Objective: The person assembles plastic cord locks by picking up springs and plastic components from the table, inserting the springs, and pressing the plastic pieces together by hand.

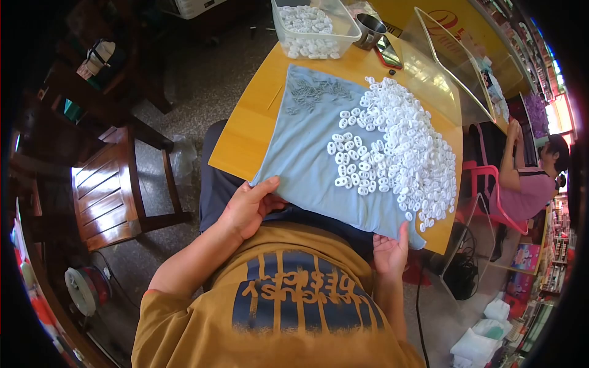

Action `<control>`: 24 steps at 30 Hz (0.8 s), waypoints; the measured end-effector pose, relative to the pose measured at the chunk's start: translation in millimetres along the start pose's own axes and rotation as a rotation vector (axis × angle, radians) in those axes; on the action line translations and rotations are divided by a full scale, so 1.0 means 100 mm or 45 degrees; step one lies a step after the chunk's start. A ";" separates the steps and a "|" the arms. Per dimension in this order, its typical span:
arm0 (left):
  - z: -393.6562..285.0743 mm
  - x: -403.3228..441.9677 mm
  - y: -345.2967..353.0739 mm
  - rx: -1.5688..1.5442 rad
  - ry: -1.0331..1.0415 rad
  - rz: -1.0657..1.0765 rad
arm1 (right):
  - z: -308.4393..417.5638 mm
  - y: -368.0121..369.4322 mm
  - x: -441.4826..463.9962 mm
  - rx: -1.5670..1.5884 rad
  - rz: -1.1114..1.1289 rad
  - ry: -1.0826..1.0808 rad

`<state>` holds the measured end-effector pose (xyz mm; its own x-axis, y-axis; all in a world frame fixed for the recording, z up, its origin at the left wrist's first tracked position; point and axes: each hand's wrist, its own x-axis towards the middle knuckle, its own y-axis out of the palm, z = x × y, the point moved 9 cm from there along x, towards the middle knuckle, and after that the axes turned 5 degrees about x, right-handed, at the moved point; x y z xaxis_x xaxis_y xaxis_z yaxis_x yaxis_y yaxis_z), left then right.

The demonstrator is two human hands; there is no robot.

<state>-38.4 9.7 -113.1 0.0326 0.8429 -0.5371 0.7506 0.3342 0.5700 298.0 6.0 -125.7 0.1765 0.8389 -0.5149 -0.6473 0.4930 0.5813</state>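
Thumbs and fingers gripped the near edge of a blue cloth [300,150], left hand [248,208] at its seven o'clock, right hand [391,248] at its five. Beneath spread a wooden table [245,132]. White two-holed pieces [408,141] lay heaped at three o'clock; a plastic tub [354,35] stood at twelve; small grey pieces [314,92] lay on the cloth at eleven.

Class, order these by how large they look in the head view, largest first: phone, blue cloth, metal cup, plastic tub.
1. Blue cloth
2. Plastic tub
3. Metal cup and phone: too alike to rank surely.
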 end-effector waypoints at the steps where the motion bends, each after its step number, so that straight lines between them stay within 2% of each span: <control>1: 0.00 0.00 0.00 -0.004 0.001 0.005 | 0.01 -0.01 -0.01 -0.015 -0.001 -0.007; 12: -0.02 -0.04 0.01 0.043 -0.049 -0.025 | 0.05 0.19 -0.14 -0.109 -0.063 0.036; 15: -0.01 -0.11 0.02 0.215 -0.140 -0.027 | -0.06 -0.02 -0.18 -0.205 0.043 0.424; 17: 0.01 -0.19 -0.13 0.481 -0.253 -0.053 | 0.02 -0.20 -0.28 -0.692 0.009 0.385; 18: -0.06 -0.24 -0.18 0.737 -0.245 -0.042 | 0.07 -0.17 -0.33 -0.936 -0.006 0.364; 20: -0.26 -0.38 -0.20 1.251 -0.228 -0.008 | 0.24 0.42 -0.52 -1.773 0.328 0.154; 21: -0.33 -0.44 -0.16 1.331 -0.227 0.021 | 0.25 0.73 -0.62 -2.178 0.506 0.033; 23: -0.48 -0.49 -0.04 1.495 -0.209 0.094 | 0.30 0.99 -0.59 -1.859 0.477 -0.012; 24: -0.59 -0.46 0.10 1.521 -0.038 0.141 | 0.33 1.14 -0.55 -1.659 0.482 -0.060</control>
<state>-71.6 -0.8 -45.9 0.1390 0.8271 -0.5445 0.8801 -0.3552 -0.3149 238.6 23.5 -10.6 -0.1594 0.8932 -0.4204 -0.8821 -0.3201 -0.3456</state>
